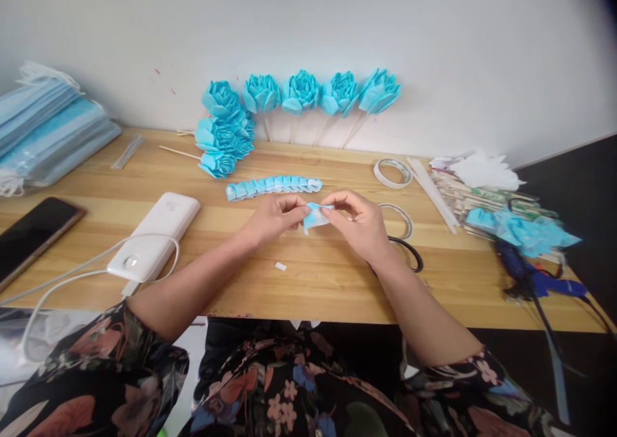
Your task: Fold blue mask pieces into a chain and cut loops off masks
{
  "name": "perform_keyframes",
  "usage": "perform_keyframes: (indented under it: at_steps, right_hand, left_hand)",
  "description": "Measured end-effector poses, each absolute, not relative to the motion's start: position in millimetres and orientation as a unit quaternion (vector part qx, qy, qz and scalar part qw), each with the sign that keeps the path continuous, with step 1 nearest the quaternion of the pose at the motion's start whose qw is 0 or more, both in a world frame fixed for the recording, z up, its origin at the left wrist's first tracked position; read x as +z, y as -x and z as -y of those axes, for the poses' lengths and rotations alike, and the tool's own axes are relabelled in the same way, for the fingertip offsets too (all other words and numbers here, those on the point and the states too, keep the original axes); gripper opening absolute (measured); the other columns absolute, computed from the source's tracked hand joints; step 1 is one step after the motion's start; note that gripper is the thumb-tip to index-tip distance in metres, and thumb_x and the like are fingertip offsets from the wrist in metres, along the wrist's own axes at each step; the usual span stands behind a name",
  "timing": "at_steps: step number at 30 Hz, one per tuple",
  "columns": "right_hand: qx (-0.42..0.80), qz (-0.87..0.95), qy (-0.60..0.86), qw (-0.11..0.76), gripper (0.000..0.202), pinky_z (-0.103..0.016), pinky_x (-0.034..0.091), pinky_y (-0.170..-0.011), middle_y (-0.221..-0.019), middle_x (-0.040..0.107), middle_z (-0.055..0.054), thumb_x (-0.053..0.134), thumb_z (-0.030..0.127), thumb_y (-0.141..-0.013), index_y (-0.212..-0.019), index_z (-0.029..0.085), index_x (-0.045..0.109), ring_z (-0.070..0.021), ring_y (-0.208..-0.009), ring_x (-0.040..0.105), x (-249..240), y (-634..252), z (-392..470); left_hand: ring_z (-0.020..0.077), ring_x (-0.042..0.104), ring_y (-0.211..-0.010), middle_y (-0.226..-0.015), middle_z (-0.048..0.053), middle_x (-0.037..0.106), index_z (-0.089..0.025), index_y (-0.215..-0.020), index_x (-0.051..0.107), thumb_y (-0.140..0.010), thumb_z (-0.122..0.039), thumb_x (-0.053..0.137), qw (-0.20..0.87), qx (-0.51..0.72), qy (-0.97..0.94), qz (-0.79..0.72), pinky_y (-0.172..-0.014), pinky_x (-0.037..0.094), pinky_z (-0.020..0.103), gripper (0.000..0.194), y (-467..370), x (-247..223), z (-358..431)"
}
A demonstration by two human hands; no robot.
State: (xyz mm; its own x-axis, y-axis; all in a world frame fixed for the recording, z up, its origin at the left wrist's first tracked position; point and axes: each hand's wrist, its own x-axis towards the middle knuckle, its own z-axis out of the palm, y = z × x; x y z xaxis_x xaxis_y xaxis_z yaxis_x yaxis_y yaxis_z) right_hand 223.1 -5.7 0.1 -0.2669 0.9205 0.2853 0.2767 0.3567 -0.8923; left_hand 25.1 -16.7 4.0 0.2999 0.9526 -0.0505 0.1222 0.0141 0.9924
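Observation:
A small light-blue and white piece of fabric point(317, 218) is held up between both hands above the middle of the table. My left hand point(278, 216) pinches its left edge with thumb and forefinger. On the other side, my right hand point(355, 220) grips its upper right edge the same way. Just behind the hands lies a pleated blue strip point(274, 185). A tiny white piece point(280, 266) rests on the wood in front of them.
Blue fabric flowers point(301, 93) on sticks lean at the wall. Rolls of tape point(393, 173), a pile of scraps point(496, 199) and a blue glue gun point(544, 283) are right. A power bank point(153, 236), phone point(36, 234) and stacked masks point(53, 128) are left.

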Motion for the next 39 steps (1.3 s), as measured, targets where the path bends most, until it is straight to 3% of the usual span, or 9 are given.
perform_keyframes:
  at_steps: [7,20,24,26,30,33,39]
  right_hand:
    - [0.361,0.736,0.374,0.433,0.012,-0.035,0.054,-0.086,-0.1,0.073,-0.002,0.064,0.015,-0.081,-0.084,0.024,0.07,-0.0166,-0.094,0.068,-0.1,-221.5,4.2]
    - [0.364,0.75,0.369,0.41,0.018,-0.035,0.052,-0.09,-0.095,0.074,0.0,0.058,0.01,-0.079,-0.081,0.024,0.069,-0.0171,-0.093,0.069,1.8,-219.6,6.0]
    - [0.402,0.742,0.374,0.385,0.018,-0.036,0.052,-0.091,-0.098,0.075,-0.001,0.057,0.014,-0.083,-0.084,0.025,0.071,-0.018,-0.095,0.069,1.0,-222.7,5.1]
    - [0.457,0.711,0.376,0.381,0.02,-0.037,0.051,-0.093,-0.102,0.075,-0.001,0.055,0.019,-0.087,-0.097,0.026,0.071,-0.0182,-0.097,0.069,-0.2,-225.4,3.9]
    - [0.548,0.637,0.385,0.381,0.03,-0.04,0.05,-0.096,-0.109,0.074,-0.002,0.05,0.04,-0.097,-0.118,0.029,0.067,-0.0196,-0.103,0.068,-1.5,-228.0,2.1]
    - [0.546,0.633,0.409,0.366,0.034,-0.038,0.049,-0.094,-0.106,0.073,-0.003,0.056,0.052,-0.093,-0.112,0.026,0.069,-0.0199,-0.101,0.066,-1.1,-225.4,2.6]
    - [0.559,0.612,0.423,0.366,0.024,-0.031,0.046,-0.073,-0.076,0.064,0.001,0.072,0.043,-0.081,-0.079,0.021,0.063,-0.0136,-0.072,0.057,-3.0,-219.2,2.7]
  left_hand:
    - [0.0096,0.051,-0.058,-0.062,-0.001,0.059,-0.016,-0.071,0.061,-0.085,-0.031,0.061,0.549,0.378,-0.593,-0.451,-0.063,0.043,0.025,0.02,-23.7,3.5,16.0]
    - [0.0099,0.052,-0.057,-0.058,-0.001,0.057,-0.016,-0.071,0.062,-0.086,-0.04,0.06,0.531,0.36,-0.6,-0.478,-0.055,0.04,0.022,0.028,-24.3,1.7,17.1]
    - [0.0091,0.049,-0.054,-0.056,-0.002,0.055,-0.017,-0.07,0.064,-0.084,-0.037,0.061,0.523,0.372,-0.6,-0.478,-0.054,0.038,0.022,0.025,-23.4,1.1,15.9]
    - [0.0087,0.049,-0.054,-0.055,-0.002,0.055,-0.017,-0.068,0.063,-0.083,-0.035,0.061,0.519,0.389,-0.595,-0.475,-0.055,0.04,0.021,0.024,-23.5,1.1,15.1]
    - [0.0087,0.049,-0.053,-0.056,-0.002,0.056,-0.017,-0.065,0.061,-0.081,-0.036,0.061,0.513,0.412,-0.586,-0.473,-0.056,0.043,0.022,0.025,-24.8,1.0,14.9]
    - [0.0088,0.049,-0.054,-0.057,-0.002,0.058,-0.017,-0.066,0.062,-0.082,-0.037,0.062,0.5,0.423,-0.591,-0.471,-0.056,0.043,0.022,0.026,-25.9,0.7,15.7]
    - [0.0084,0.05,-0.056,-0.06,0.0,0.061,-0.016,-0.067,0.063,-0.084,-0.037,0.061,0.484,0.423,-0.617,-0.454,-0.058,0.043,0.021,0.027,-26.3,-1.6,16.3]
